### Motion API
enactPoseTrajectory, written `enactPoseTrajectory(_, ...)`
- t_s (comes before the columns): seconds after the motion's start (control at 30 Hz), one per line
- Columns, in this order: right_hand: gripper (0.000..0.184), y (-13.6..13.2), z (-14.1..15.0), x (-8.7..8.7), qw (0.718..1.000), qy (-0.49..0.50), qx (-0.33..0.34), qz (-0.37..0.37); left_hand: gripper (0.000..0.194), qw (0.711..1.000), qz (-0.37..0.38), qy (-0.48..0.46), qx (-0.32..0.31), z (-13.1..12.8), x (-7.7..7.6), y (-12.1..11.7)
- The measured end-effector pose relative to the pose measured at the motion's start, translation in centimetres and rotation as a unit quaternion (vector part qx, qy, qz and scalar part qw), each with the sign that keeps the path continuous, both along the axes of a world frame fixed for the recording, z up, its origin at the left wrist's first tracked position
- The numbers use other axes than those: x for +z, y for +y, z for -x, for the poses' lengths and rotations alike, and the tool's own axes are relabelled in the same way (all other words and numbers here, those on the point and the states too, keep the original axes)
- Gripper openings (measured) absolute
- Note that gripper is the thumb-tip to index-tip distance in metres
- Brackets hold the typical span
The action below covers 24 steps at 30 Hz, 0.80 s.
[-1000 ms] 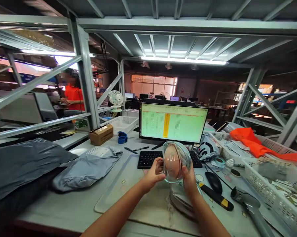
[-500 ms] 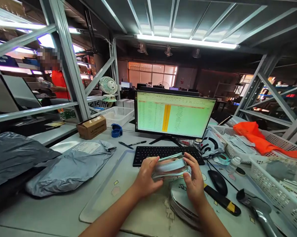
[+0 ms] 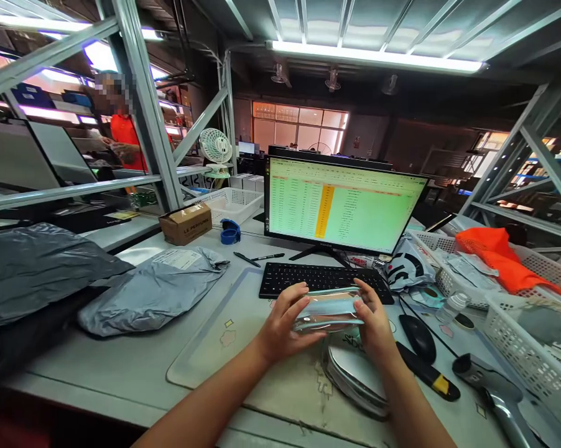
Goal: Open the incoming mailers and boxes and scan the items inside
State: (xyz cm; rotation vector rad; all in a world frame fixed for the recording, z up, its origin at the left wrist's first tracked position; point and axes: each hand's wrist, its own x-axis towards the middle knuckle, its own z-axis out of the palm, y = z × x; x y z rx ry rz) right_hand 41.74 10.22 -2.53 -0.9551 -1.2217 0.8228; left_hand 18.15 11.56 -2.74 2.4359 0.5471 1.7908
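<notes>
Grips clear plastic pouch [image 3: 328,309] by opposite ends between curled fingers of left hand [image 3: 280,328] and right hand [image 3: 376,325], on near side of black keyboard [image 3: 283,278], with computer mouse [image 3: 418,338] off keyboard's near-right corner.

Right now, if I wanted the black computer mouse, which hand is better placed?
Probably your right hand: the black computer mouse lies close by on its outer side, while your left hand is farther, across the transparent plastic package. Both hands hold that package, so the right would need to let go first.
</notes>
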Motion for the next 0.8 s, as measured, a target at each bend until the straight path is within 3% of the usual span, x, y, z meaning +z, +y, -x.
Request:
enactPoseTrajectory(0.07,0.061,0.0,0.5,-0.1,1.0,0.023,0.011,0.011,0.078,0.998,0.051,-0.004,0.027,0.0,0.7,-0.3)
enactPoseTrajectory(0.17,0.055,-0.2,1.1,0.1,1.0,0.013,0.011,-0.008,0.087,0.982,0.185,0.033,0.029,0.3,2.1,-0.1)
enactPoseTrajectory(0.23,0.052,-0.5,1.2,0.5,0.999,-0.003,0.008,-0.046,0.096,0.96,0.278,0.041,0.015,0.6,2.6,0.6)
enactPoseTrajectory(0.3,0.048,-0.9,1.1,0.8,0.996,-0.002,0.014,-0.084,0.104,0.925,0.38,-0.019,0.005,0.8,2.6,1.5)
enactPoseTrajectory(0.37,0.044,-1.2,1.2,1.1,0.994,-0.012,-0.002,-0.108,0.109,0.859,0.494,-0.136,-0.022,0.6,2.2,2.4)
enactPoseTrajectory(0.4,0.041,-1.5,1.3,1.1,0.992,-0.039,-0.023,-0.116,0.106,0.809,0.552,-0.198,-0.05,0.5,2.1,2.7)
enactPoseTrajectory(0.53,0.025,-2.4,2.4,0.9,0.953,-0.244,-0.1,-0.149,0.05,0.57,0.721,-0.355,-0.171,-0.3,2.5,2.7)
enactPoseTrajectory(0.6,0.022,-2.9,3.3,0.8,0.929,-0.313,-0.094,-0.176,0.046,0.504,0.751,-0.38,-0.195,-0.6,3.0,2.2)
enactPoseTrajectory(0.7,0.025,-3.3,4.2,0.6,0.911,-0.351,-0.083,-0.201,0.049,0.479,0.764,-0.378,-0.208,-0.9,3.1,1.5)
enactPoseTrajectory(0.8,0.024,-3.4,4.6,0.5,0.904,-0.359,-0.093,-0.212,0.052,0.493,0.763,-0.351,-0.228,-1.6,2.3,1.1)
